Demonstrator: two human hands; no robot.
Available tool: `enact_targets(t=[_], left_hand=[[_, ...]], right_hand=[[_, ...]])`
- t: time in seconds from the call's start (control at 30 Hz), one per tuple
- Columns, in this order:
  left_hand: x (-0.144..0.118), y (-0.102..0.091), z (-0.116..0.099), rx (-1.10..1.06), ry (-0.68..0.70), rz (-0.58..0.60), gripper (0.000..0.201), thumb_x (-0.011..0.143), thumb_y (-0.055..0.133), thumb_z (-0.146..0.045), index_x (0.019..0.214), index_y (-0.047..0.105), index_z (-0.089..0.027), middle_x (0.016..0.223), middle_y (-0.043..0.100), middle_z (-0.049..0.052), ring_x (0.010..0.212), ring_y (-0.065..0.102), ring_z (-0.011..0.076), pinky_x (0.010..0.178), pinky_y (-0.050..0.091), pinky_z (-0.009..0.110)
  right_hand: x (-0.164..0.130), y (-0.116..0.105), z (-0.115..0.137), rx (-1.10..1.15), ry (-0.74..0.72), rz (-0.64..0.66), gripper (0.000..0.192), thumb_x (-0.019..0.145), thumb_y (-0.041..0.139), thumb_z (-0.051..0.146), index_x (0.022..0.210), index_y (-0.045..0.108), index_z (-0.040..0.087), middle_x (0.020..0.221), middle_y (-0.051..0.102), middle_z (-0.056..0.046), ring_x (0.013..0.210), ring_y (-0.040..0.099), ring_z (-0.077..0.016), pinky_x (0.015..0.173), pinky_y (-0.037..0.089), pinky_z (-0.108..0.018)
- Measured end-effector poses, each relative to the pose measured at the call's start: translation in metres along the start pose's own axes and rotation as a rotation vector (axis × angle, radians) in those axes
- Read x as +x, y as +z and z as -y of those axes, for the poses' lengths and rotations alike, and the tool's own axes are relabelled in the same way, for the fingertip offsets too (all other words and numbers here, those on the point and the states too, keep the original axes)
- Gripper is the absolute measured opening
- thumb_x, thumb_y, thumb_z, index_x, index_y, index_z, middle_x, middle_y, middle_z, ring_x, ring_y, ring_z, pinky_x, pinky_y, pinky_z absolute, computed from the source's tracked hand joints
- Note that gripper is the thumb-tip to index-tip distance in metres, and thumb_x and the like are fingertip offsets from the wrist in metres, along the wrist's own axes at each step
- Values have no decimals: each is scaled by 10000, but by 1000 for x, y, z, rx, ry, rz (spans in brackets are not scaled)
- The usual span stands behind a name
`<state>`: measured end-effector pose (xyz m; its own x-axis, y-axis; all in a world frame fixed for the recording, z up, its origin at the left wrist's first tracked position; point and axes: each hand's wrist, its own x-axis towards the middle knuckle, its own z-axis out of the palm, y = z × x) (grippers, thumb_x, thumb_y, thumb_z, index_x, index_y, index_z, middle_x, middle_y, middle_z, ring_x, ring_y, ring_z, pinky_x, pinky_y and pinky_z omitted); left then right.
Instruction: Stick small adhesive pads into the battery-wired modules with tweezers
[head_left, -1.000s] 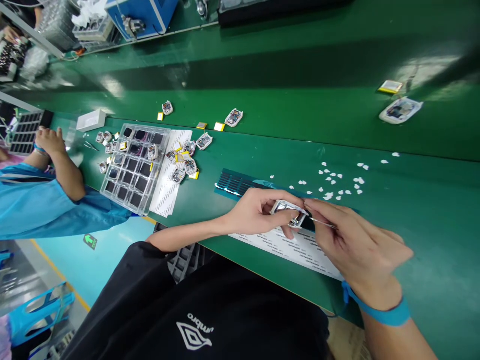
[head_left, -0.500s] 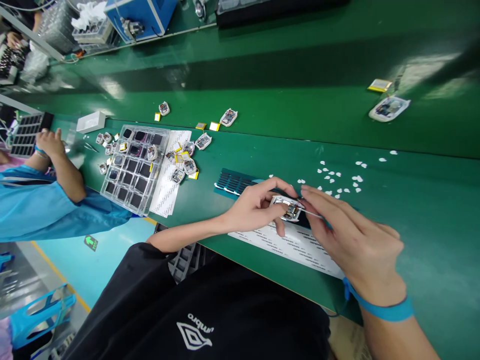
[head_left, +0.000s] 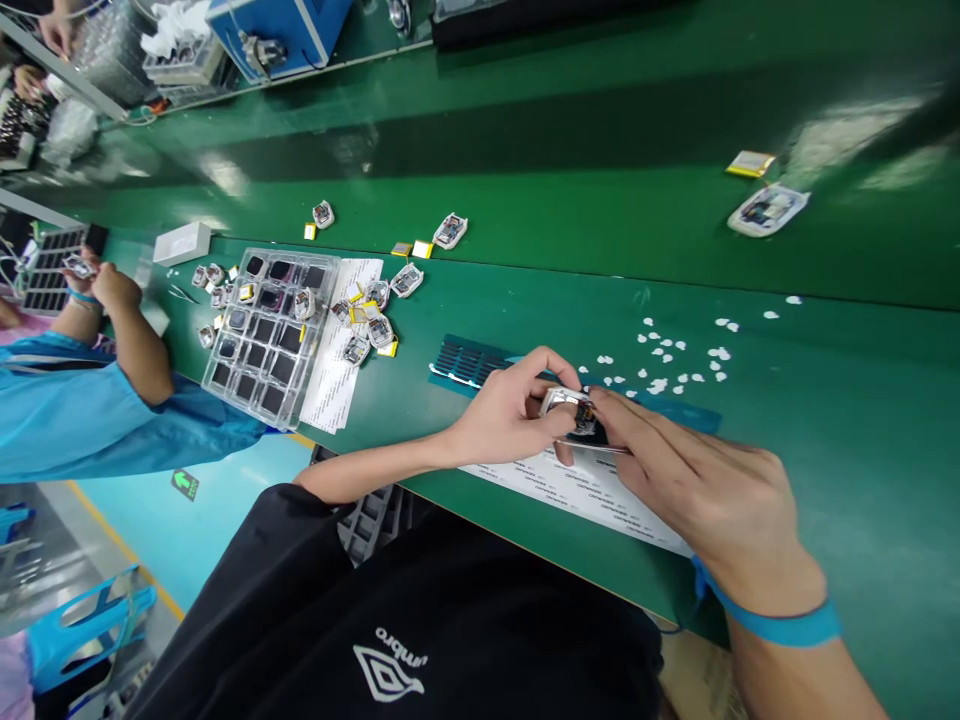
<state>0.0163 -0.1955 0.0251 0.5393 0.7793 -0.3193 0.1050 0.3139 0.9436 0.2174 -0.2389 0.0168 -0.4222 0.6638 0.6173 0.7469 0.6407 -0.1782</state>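
Head view, nearest to farthest. The right hand (head_left: 705, 490), wearing a blue wristband (head_left: 772, 622), reaches in from the lower right with fingers closed on a thin metal tool, apparently tweezers (head_left: 600, 447), whose tip meets the small clear-cased electronic module (head_left: 568, 408). The left hand (head_left: 510, 415), forearm extended across the bench edge, pinches that module between thumb and fingertips, holding it just above the white printed paper sheet (head_left: 592, 495) and the dark blue perforated strip (head_left: 469, 362). Risks, as judged: the narrow pinch could let the module twist or drop onto the green bench (head_left: 862, 420); a slipping tool tip could scratch exposed parts. Beyond lie scattered white flakes (head_left: 667, 365), a clear compartmented tray (head_left: 262, 330) with loose similar modules (head_left: 367, 320) beside it, and a co-worker's blue sleeve (head_left: 90, 420) at far left.
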Motion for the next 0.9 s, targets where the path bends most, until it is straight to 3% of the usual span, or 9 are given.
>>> enact_targets(t=[0.23,0.37,0.5,0.63,0.73,0.8,0.9], left_hand=[[-3,3,4,260,168,-80,190,944,621,-272,1059,475,-231,721,661,-69,620,738,107,562,534,189],[-1,5,10,225,149,-137,133,967,602,-268,1025,489,-230,671,656,-82,585,729,103,549,540,185],[-1,6,14,138,163,-121,143,962,626,-272,989,492,-228,633,674,-78,551,724,107,523,534,184],[-3,8,14,148,185,-127,164,930,646,-259,970,490,-228,640,670,-76,567,736,108,507,513,172],[-5,9,15,169,223,-123,164,929,647,-263,975,494,-227,661,671,-81,572,740,100,497,497,160],[-5,10,17,162,243,-106,164,934,644,-266,991,495,-226,665,670,-83,578,745,103,502,503,162],[-5,11,17,123,204,-97,179,937,645,-287,989,484,-230,640,659,-88,571,741,107,507,511,174]], right_hand=[[-14,5,4,-70,86,97,596,962,638,72,1526,581,254,1250,795,-62,784,786,-162,555,525,-275],[-13,5,4,-92,76,150,508,970,638,111,1463,633,236,1221,806,-65,789,791,-175,563,546,-288],[0,4,6,77,140,50,301,989,653,158,1272,741,210,1105,835,-48,751,785,-162,537,532,-270],[10,2,10,207,280,-55,130,1007,644,181,1010,772,206,823,814,2,565,678,-107,488,487,-242],[11,1,13,271,487,-29,222,1021,652,290,825,740,235,552,636,55,427,461,-81,426,380,-263],[11,1,14,381,652,30,269,1009,663,417,817,751,251,522,590,56,432,418,-86,431,346,-278],[9,3,12,545,819,120,308,964,674,538,898,786,259,592,658,35,468,469,-101,464,369,-282]])
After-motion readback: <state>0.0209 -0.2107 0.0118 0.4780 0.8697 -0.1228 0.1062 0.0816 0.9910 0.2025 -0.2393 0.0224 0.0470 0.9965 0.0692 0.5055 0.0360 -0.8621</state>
